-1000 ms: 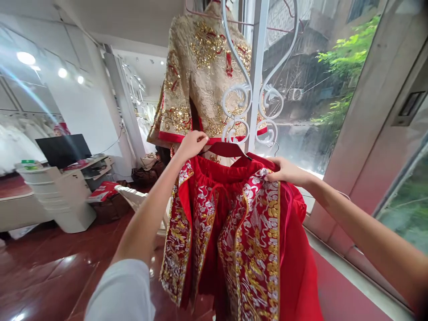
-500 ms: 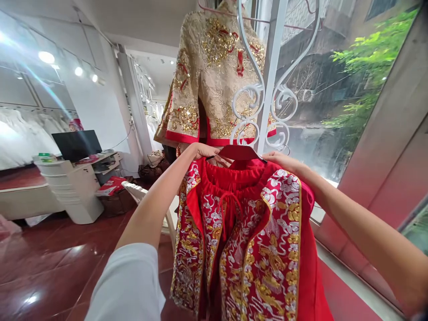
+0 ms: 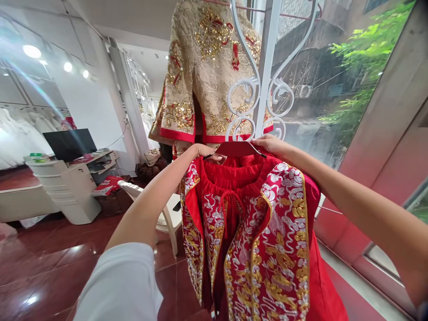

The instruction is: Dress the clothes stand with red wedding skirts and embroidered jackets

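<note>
A red jacket (image 3: 284, 249) with gold and silver embroidery hangs open-fronted on a dark red clothes hanger (image 3: 234, 149). Inside it is a red gathered waistband (image 3: 230, 176) with a thin tied drawstring. The hanger's metal hook reaches up to a scrolled white metal rack (image 3: 241, 104). My left hand (image 3: 210, 152) is closed at the hanger's left shoulder, its fingers partly behind it. At the right shoulder, my right hand (image 3: 269, 145) grips the hanger near its top edge, most fingers hidden. Behind hangs a cream-gold embroidered jacket (image 3: 217, 80) with red trim.
To the left stands a white chair (image 3: 170, 218) with a dark flat object on its seat. Farther left are a white desk (image 3: 63, 187) with a monitor (image 3: 70, 143), and white gowns (image 3: 16, 138). A large window (image 3: 301, 107) lies on the right, above a ledge.
The view has shifted slightly. My right hand has moved left along the hanger, nearer its middle. The red jacket's lower part has swung a little to the right; both hands stay at the hanger.
</note>
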{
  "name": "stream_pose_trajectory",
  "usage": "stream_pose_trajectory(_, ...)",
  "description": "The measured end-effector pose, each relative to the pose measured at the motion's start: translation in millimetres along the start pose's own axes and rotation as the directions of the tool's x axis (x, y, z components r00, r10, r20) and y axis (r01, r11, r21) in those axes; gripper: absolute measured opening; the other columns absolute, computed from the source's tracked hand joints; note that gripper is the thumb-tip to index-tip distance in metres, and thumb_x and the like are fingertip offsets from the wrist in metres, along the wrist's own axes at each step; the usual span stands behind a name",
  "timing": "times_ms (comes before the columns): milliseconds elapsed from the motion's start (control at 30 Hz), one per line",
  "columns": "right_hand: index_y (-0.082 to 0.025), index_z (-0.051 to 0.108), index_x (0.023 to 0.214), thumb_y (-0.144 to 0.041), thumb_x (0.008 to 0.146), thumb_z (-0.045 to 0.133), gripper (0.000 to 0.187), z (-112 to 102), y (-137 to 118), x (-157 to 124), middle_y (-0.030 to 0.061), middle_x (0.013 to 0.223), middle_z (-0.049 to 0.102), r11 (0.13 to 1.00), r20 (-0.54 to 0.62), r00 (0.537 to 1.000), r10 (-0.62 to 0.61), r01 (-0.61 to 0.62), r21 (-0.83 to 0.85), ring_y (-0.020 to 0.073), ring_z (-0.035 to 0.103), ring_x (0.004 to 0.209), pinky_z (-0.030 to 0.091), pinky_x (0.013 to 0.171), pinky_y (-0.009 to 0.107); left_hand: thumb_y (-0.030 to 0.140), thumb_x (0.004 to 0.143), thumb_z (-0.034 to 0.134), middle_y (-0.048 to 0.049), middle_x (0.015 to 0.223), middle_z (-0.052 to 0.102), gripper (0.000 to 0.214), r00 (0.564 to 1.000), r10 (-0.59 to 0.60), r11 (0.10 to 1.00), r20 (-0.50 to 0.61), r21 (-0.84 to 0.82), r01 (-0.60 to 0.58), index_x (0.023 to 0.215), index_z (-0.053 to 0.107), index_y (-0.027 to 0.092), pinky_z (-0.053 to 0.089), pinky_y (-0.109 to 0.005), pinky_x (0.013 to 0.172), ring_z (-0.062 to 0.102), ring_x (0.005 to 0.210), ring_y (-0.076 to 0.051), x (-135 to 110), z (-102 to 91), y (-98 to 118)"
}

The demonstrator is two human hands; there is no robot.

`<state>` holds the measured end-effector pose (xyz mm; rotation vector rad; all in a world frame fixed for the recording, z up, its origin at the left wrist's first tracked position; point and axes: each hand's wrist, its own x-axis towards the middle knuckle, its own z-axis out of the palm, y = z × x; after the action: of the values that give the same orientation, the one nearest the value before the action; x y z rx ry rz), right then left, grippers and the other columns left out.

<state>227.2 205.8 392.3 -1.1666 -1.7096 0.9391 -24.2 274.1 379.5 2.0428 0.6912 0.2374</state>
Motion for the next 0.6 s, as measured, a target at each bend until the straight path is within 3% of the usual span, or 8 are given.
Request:
stream_pose_trajectory(100,-0.013,0.057,0.063,-0.035,0.077,0.065,0.027,-0.8,-2.2,-1.6,0.0019,0.055,0.055,0.991,0.002,1.000,-0.023,0.023,-0.131,0.0083,0.044,0.047,0.038,0.049,0.024,0.025,0.038,0.082,0.0022,0.060,0.063,0.038,0.999,0.048,0.997,0.008,0.065,-0.049,0.071,0.064,0.019,0.049,-0.026,0.065,0.058,0.067,-0.017,6.5,2.1,1.7)
stream_pose_trajectory(200,-0.013,0.058,0.063,-0.040,0.073,0.067,0.030,-2.1,-4.8,-3.9,0.0005,0.054,0.053,0.972,0.051,0.996,-0.068,0.078,-0.221,0.0070,0.040,0.047,0.033,0.046,0.023,0.024,0.040,0.080,0.0026,0.056,0.060,0.029,1.000,0.001,0.990,-0.004,0.142,-0.001,0.063,0.062,0.019,0.047,-0.025,0.060,0.054,0.063,-0.016,12.3,2.7,0.7)
stream_pose_trajectory(333,-0.014,0.057,0.058,-0.044,0.071,0.067,0.034,-11.9,-1.3,-7.2,0.0006,0.053,0.052,0.921,0.150,0.985,-0.086,0.136,-0.366,0.0073,0.039,0.047,0.032,0.045,0.023,0.026,0.048,0.075,0.0022,0.046,0.051,0.023,0.995,-0.023,0.984,-0.098,0.175,0.040,0.049,0.054,0.017,0.042,-0.025,0.051,0.048,0.054,-0.014,9.2,2.3,-3.5)
stream_pose_trajectory(467,-0.015,0.058,0.055,-0.033,0.067,0.070,0.024,-25.2,7.1,-12.7,0.0035,0.054,0.057,0.901,0.178,0.982,0.069,0.015,-0.433,0.0107,0.045,0.049,0.039,0.046,0.024,0.032,0.057,0.070,0.0010,0.052,0.053,0.022,0.965,0.066,0.982,-0.254,0.188,-0.017,0.053,0.055,0.015,0.039,-0.025,0.055,0.046,0.056,-0.013,-8.1,4.0,0.5)
stream_pose_trajectory(533,-0.014,0.060,0.060,-0.024,0.066,0.067,0.013,-27.7,9.2,-15.9,0.0044,0.057,0.060,0.918,0.271,0.938,0.216,-0.100,-0.384,0.0121,0.050,0.052,0.043,0.050,0.024,0.035,0.062,0.066,0.0012,0.052,0.050,0.026,0.933,0.121,0.967,-0.340,0.252,-0.033,0.052,0.053,0.015,0.035,-0.024,0.053,0.041,0.052,-0.011,-16.4,6.2,6.2)
stream_pose_trajectory(600,-0.012,0.061,0.064,-0.019,0.067,0.062,0.008,-27.4,9.5,-18.0,0.0048,0.060,0.062,0.918,0.388,0.860,0.331,-0.198,-0.344,0.0118,0.054,0.057,0.045,0.056,0.022,0.033,0.067,0.060,0.0028,0.047,0.041,0.030,0.901,0.158,0.933,-0.405,0.360,-0.002,0.048,0.045,0.016,0.027,-0.023,0.048,0.033,0.046,-0.008,-22.8,9.1,11.8)
